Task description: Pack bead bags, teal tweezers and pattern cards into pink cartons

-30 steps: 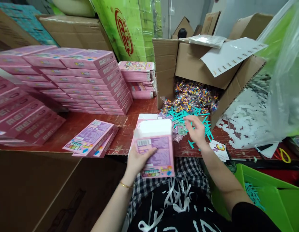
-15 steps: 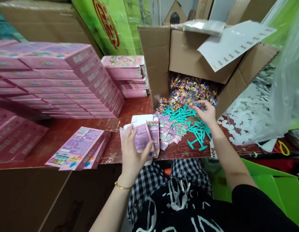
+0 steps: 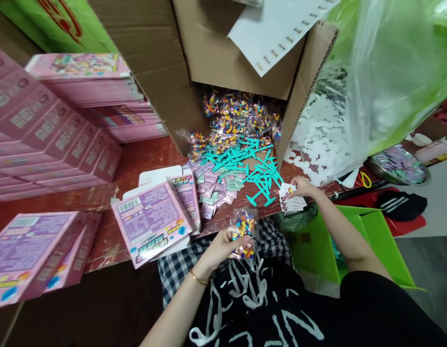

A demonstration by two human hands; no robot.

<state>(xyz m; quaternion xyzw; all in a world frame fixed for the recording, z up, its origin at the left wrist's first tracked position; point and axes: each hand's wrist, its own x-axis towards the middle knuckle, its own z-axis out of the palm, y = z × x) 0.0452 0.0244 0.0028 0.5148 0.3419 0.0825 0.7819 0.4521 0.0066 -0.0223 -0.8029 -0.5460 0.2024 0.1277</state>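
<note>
My left hand [image 3: 223, 248] is closed on a clear bag of small colourful beads [image 3: 245, 226], held over my lap in front of the table edge. At the right, my right hand [image 3: 303, 187] pinches at a small stack of white printed cards [image 3: 291, 205] on the table's front edge. Teal T-shaped sticks [image 3: 261, 176] lie in a heap left of the cards. Beside them are small purple and green sachets [image 3: 216, 185]. A pink-and-purple flat box [image 3: 151, 219] rests tilted on other boxes, left of my left hand.
An opened carton [image 3: 241, 62] lies behind, spilling more bead bags [image 3: 241, 115]. Stacked pink boxes [image 3: 64, 130] stand at the left. On the right are white paper scraps [image 3: 317, 135], a bowl of sachets [image 3: 400, 164] and a green bin [image 3: 375, 241] below the table.
My left hand has left the pink box and now holds a bead bag. My right hand has moved from the bead pile to the cards. The view has shifted right.
</note>
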